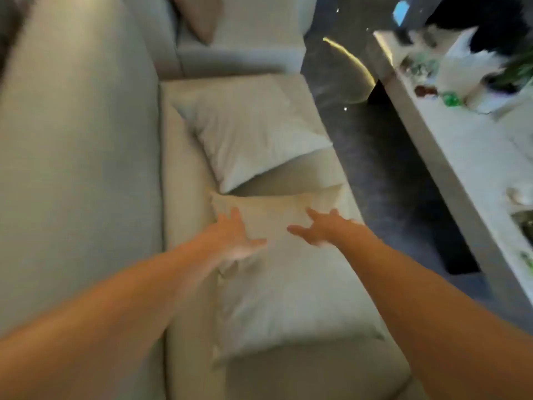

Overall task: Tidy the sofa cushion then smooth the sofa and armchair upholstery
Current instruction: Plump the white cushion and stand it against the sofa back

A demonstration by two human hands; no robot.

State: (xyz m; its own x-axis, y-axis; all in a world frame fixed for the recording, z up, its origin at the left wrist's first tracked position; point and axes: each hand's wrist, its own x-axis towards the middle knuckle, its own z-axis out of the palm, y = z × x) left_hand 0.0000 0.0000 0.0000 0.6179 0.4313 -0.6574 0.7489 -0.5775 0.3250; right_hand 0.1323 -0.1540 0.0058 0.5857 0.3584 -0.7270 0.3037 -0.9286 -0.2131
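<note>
A pale grey sofa (72, 168) runs from bottom to top of the view, its backrest on the left. Three cushions lie flat on its seat: a light one (251, 131) farther away, a beige one (277, 212) in the middle and a pale one (291, 298) nearest me. My left hand (230, 235) and my right hand (320, 226) are both stretched out over the beige cushion with fingers spread. Neither holds anything. The image is blurred, so I cannot tell whether the palms touch the fabric.
A brownish cushion (202, 18) leans at the sofa's far end. To the right runs dark floor (375, 157), then a long white table (461, 157) carrying small green items, a plant and other clutter. A black and white furry shape (476, 39) sits at the top right.
</note>
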